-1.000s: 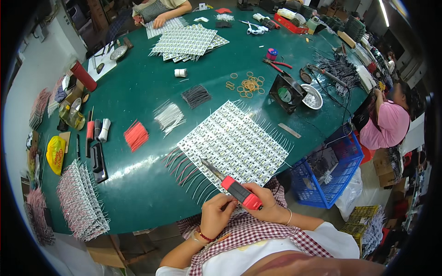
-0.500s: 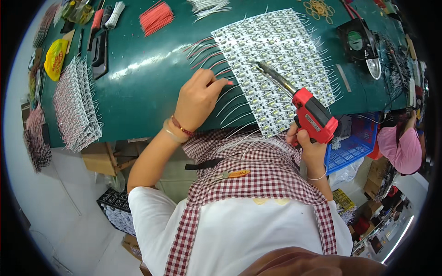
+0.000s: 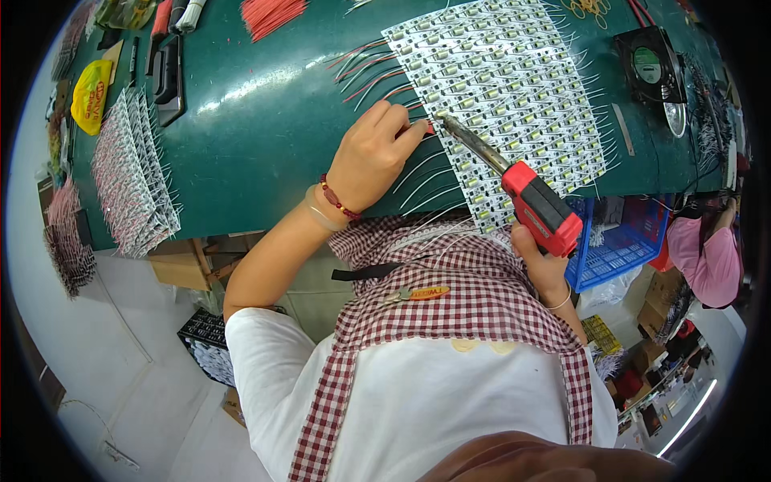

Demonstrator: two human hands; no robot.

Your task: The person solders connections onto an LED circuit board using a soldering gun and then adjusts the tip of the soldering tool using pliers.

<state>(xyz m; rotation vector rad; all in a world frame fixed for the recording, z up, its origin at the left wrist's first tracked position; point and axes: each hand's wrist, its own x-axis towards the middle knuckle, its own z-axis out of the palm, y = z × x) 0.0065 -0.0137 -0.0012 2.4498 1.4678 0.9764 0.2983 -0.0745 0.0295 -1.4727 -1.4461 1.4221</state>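
Note:
A white panel of small LED circuit boards [image 3: 522,88] lies on the green table [image 3: 265,161], with red and white wires along its left edge. My left hand [image 3: 372,157] is closed at that edge, thumb and fingers pinching what looks like a short red wire [image 3: 430,128]. In my right hand [image 3: 544,269] is a red and black soldering gun [image 3: 540,205], gripped by its handle. Its metal tip points up and left over the panel, close to my left fingertips. Whether the tip touches a board I cannot tell.
More wired boards [image 3: 132,173] are stacked at the left, near a yellow packet [image 3: 91,96]. Red wires [image 3: 271,16] lie at the back. A black device with a round green face [image 3: 649,68] stands at the right. Below the table edge sits a blue crate [image 3: 618,249].
My left hand has moved right and up to the panel's edge, bringing the red piece near the soldering tip. The soldering gun has shifted slightly left against the panel. The whole view has shifted.

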